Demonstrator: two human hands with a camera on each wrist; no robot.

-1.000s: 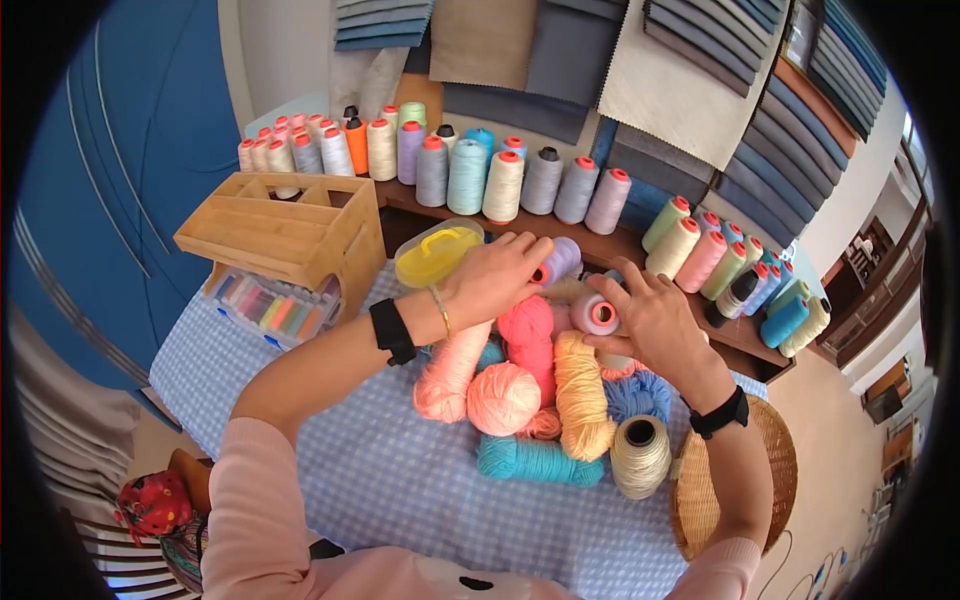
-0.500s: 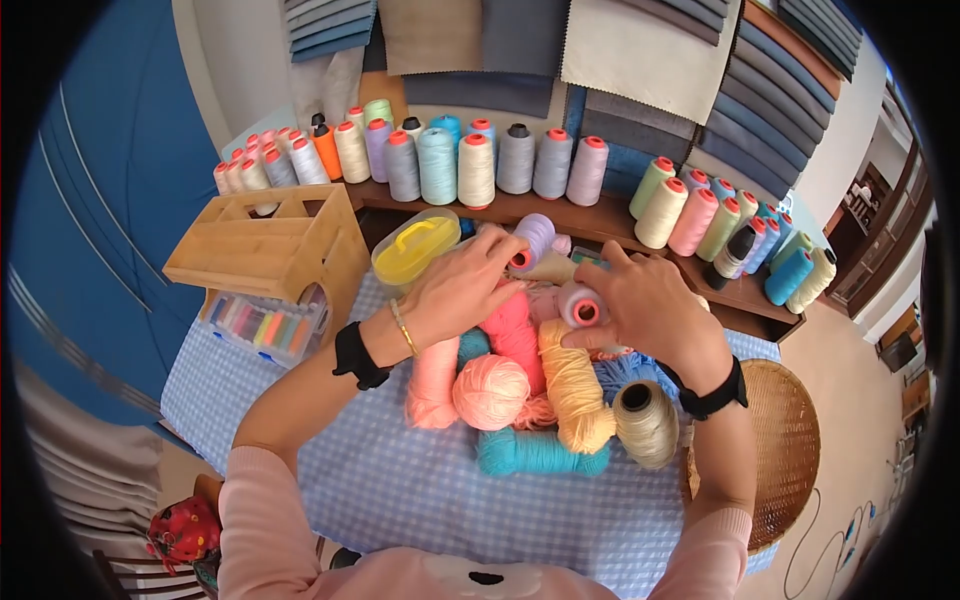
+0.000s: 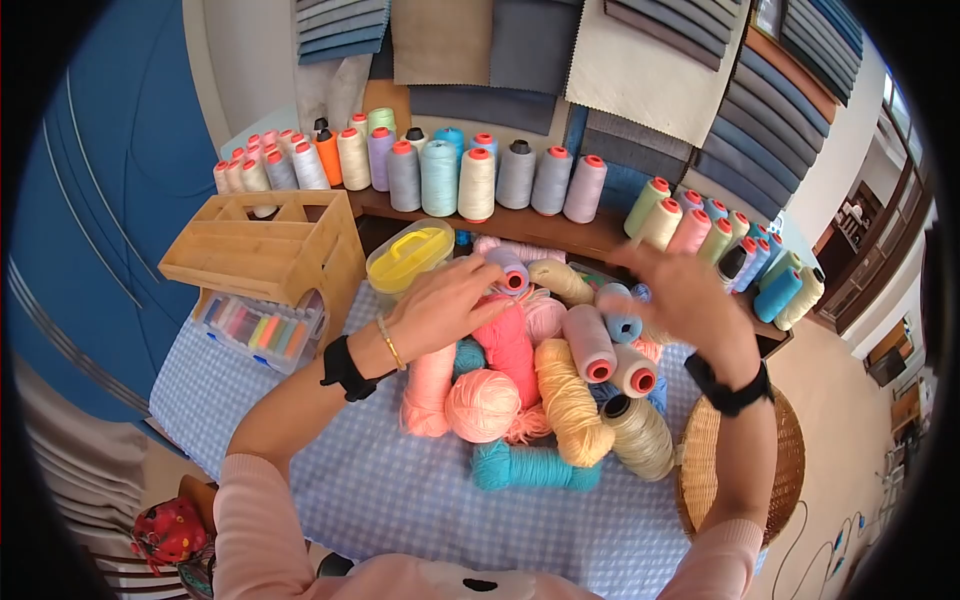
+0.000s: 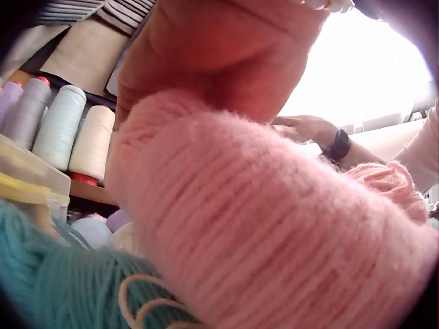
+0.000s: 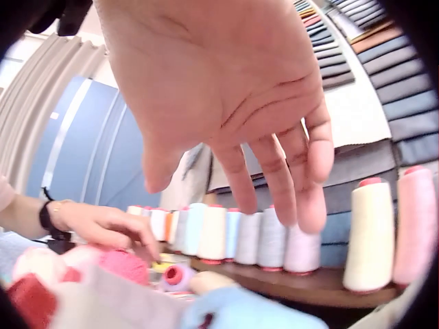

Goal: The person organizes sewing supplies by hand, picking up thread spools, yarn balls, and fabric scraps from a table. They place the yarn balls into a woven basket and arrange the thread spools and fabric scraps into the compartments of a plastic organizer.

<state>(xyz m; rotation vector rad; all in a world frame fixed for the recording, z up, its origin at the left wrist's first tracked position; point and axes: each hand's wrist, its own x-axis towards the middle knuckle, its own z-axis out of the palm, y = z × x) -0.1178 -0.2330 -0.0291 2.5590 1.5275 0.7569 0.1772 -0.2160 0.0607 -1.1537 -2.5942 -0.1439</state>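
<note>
My left hand (image 3: 445, 300) hovers over the yarn pile with relaxed fingers, its fingertips right at a lavender thread cone (image 3: 510, 268). In the left wrist view, a pink yarn skein (image 4: 274, 219) lies below the palm. My right hand (image 5: 219, 89) is raised above the pile's right side, palm down, fingers extended and holding nothing. Below it lie a pale pink thread cone (image 3: 588, 342), a whitish cone (image 3: 634, 371) and a light blue cone (image 3: 623, 326). Yellow yarn (image 3: 570, 400) and a coral pink skein (image 3: 512, 345) lie between the hands.
Thread cones (image 3: 478, 185) line the dark shelf behind the table. A yellow-lidded plastic box (image 3: 410, 255) and a wooden organizer (image 3: 265, 245) stand left. A wicker basket (image 3: 790, 440) is at the right edge. Teal yarn (image 3: 535, 467) lies in front on the checked cloth (image 3: 400, 500).
My right hand has let go of the pale pink cone, which now lies on the pile, and has lifted to the right. The lavender cone, raised and tilted before, now lies lower by my left hand.
</note>
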